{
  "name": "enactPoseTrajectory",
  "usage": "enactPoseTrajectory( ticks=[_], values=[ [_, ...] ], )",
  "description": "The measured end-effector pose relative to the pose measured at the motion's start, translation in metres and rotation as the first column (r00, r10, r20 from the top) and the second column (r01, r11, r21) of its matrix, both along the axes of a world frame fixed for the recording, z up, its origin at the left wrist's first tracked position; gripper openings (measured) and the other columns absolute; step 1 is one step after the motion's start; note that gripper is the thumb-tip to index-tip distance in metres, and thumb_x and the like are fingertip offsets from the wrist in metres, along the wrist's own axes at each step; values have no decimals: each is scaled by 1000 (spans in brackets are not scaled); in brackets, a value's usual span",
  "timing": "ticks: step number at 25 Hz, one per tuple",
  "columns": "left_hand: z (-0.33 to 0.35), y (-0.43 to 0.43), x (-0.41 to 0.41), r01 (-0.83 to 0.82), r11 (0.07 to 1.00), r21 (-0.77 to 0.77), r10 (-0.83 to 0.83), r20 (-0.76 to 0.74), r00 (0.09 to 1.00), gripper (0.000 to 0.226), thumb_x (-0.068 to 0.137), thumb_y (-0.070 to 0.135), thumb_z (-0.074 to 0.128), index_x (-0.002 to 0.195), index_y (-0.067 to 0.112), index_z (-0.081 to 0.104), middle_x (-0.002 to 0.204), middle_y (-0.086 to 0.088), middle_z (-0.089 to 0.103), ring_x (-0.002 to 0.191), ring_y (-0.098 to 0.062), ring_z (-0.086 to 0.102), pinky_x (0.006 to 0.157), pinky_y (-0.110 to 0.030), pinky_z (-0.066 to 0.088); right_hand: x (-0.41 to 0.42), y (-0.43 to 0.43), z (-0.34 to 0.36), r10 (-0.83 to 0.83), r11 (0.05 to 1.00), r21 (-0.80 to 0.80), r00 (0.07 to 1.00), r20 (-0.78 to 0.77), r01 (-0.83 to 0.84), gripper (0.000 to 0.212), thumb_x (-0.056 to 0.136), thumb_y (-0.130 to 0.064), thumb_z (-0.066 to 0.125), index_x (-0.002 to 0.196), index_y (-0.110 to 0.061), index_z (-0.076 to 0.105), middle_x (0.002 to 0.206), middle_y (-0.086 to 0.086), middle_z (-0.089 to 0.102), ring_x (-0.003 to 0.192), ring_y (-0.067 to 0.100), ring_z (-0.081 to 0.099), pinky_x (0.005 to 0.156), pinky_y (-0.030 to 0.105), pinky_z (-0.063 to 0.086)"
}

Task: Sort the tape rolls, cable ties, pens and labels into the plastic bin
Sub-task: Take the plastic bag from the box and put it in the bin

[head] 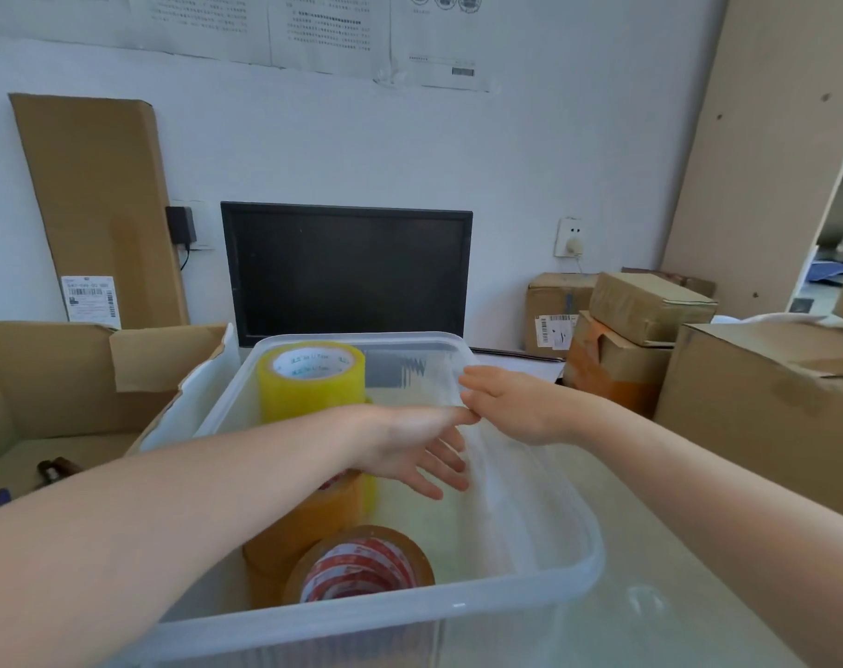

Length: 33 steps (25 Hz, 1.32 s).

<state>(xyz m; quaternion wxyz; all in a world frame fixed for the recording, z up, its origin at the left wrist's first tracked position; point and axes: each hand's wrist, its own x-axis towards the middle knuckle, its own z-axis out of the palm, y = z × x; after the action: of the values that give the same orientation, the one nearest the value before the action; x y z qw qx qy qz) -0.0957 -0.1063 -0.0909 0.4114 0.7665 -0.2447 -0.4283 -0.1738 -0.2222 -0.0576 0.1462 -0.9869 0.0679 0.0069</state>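
Since three tape rolls already sit in the plastic bin (588, 566), the head view suggests mid-sort. The left hand (410, 441) hovers over the bin, fingers spread and empty. The right hand (506, 402) is at the far right rim, its grip lost in blur. Next, probably fetch another item. The glossy yellow roll (311, 378) stands back left, with the brown roll (309, 518) and red-printed roll (362, 566) nearer.

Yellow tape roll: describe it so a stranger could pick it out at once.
Find the dark monitor against the back wall; the clear plastic bin sits before it. In the bin's far left corner lies the yellow tape roll, hole upward. It alone is bright yellow with a white core; the nearer rolls are brown.
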Motion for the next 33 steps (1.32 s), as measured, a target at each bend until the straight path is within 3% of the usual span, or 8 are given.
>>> enactPoseTrajectory(
  ticks=[4, 8, 12, 17, 20, 24, 28, 33],
  values=[
    [-16, -5, -6, -2, 999, 41, 6, -89, 996, 64, 99, 48, 22, 149, 11, 10, 145, -21, 38, 120, -33, 54, 101, -42, 38, 1, -1, -7, -3, 986, 166, 996, 87, -12, 49, 104, -32, 20, 142, -4, 33, 151, 7, 33, 138, 21, 29, 103, 20, 22],
    [-29, -8, -12, 177, 943, 282, -146, -126, 981, 67, 95, 57, 5, 151, 20, -1, 148, -22, 34, 131, -38, 44, 108, -45, 32, -2, 2, -7, -34, 957, 290, 995, 91, 6, 52, 103, -35, 17, 139, -3, 36, 147, 6, 37, 134, 18, 33, 88, 17, 20],
    [-24, -8, -10, 138, 952, 275, -130, -47, 990, 70, 96, 56, 4, 150, 14, 10, 145, -20, 41, 129, -35, 47, 101, -40, 37, -2, 3, -6, -33, 956, 293, 995, 90, 5, 50, 104, -34, 16, 141, -6, 34, 151, 4, 32, 137, 17, 29, 100, 20, 21],
    [6, 4, -14, 143, 944, 299, -191, 138, 972, 56, 101, 44, 22, 143, 8, 31, 142, -14, 47, 125, -31, 52, 103, -40, 38, -2, 6, -8, -46, 965, 262, 994, 103, 17, 51, 104, -30, 18, 139, 2, 34, 148, 10, 35, 136, 22, 31, 96, 18, 25],
    [36, 20, -16, 141, 904, 403, -285, 324, 902, 51, 100, 38, 33, 142, 9, 33, 140, -9, 48, 122, -26, 55, 100, -38, 44, 2, 6, -7, -40, 978, 206, 997, 63, 26, 49, 104, -32, 18, 139, -3, 36, 148, 8, 35, 135, 21, 32, 108, 26, 22],
    [78, 53, -16, 56, 919, 391, -302, 605, 737, 46, 100, 34, 34, 140, 13, 39, 138, -3, 46, 125, -17, 50, 97, -34, 47, 9, 10, -3, -71, 993, -96, 997, -22, 68, 52, 100, -46, 17, 136, -16, 40, 150, 4, 34, 141, 25, 25, 113, 42, 22],
    [102, 107, -3, -27, 943, 333, -225, 694, 684, 45, 100, 35, 34, 138, 13, 43, 137, -4, 48, 125, -17, 47, 96, -31, 47, 29, 47, 17, 19, 979, -204, 999, 30, -13, 42, 99, -45, 22, 112, -19, 51, 135, 11, 50, 128, 29, 42, 104, 41, 33],
    [100, 189, 27, -111, 900, 422, -263, 726, 635, 47, 100, 35, 32, 140, 13, 41, 141, -4, 45, 124, -20, 47, 100, -32, 45, 74, 121, 28, 227, 933, -298, 972, 55, -201, 52, 98, -46, 27, 139, -18, 43, 146, 5, 43, 136, 28, 36, 112, 47, 28]
  ],
)
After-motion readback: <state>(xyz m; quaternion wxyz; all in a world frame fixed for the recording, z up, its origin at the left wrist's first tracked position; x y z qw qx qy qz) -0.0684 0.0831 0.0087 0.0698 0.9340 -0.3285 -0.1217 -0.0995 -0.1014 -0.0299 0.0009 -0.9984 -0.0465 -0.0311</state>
